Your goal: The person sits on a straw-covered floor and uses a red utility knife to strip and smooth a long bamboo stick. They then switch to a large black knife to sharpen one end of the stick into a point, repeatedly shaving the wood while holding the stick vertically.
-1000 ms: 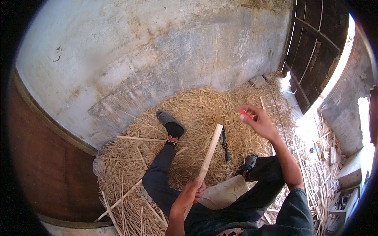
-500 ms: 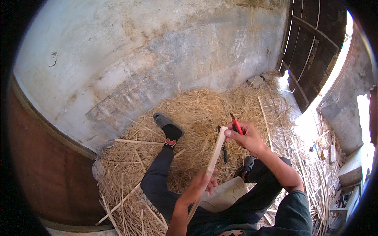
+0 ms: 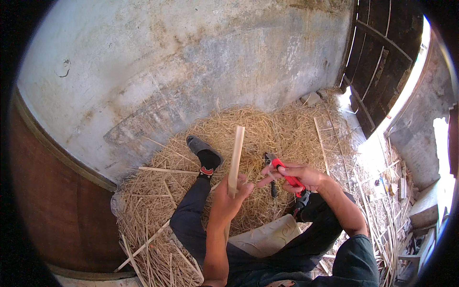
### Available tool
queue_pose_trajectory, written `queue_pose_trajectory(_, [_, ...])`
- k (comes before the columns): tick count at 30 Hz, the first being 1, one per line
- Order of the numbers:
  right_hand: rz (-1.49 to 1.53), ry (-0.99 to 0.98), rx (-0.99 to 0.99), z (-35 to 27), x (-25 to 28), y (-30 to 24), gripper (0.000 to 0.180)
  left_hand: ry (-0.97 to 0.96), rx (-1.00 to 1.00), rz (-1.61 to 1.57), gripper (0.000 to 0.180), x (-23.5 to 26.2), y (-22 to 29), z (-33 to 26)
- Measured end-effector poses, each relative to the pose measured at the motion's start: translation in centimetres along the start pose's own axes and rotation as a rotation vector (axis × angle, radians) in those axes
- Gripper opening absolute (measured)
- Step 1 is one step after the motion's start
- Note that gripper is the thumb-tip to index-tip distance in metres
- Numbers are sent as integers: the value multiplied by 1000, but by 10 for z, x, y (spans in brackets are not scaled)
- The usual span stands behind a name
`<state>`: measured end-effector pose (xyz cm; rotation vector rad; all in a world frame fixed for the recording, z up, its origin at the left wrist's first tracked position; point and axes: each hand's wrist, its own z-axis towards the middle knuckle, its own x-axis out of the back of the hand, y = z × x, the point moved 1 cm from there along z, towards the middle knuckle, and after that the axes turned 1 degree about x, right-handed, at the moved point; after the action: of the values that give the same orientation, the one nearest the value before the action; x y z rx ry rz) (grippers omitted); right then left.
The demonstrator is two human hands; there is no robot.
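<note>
My left hand (image 3: pixel 226 201) is closed around a pale, flat wooden strip (image 3: pixel 236 152), which points up and away from me; its lower end runs back along my forearm. In my right hand (image 3: pixel 306 178) is a red utility knife (image 3: pixel 288 177), its tip toward the upper left. The right index finger stretches toward the left hand, with a small gap between them. Tip and strip are apart. Behind the knife, a dark-handled tool (image 3: pixel 273 187) lies on the shavings, partly hidden.
Thin wood shavings (image 3: pixel 234 122) cover the floor around my legs. A pale curved sheet (image 3: pixel 265 237) lies between my thighs. Long strips (image 3: pixel 149 246) lie at the left, and more strips (image 3: pixel 382 229) at the right. A stained wall (image 3: pixel 215 62) stands ahead, a dark wooden door (image 3: pixel 382 52) at the upper right.
The strip has swung left and more upright, and my left hand has moved up and left along with it. My right hand has let go of the strip's upper end and lowered, turning the knife.
</note>
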<state>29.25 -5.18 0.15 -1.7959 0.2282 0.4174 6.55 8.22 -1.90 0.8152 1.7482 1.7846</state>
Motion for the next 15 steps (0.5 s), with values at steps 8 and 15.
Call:
queue_pose_trajectory(8, [41,-65,-27,1,-7,4,66,-29,-76,70,64,-17,26,5])
queue_pose_trajectory(15, [45,-87,-26,3,-8,5,64,125,-165,72,63,-20,10,13])
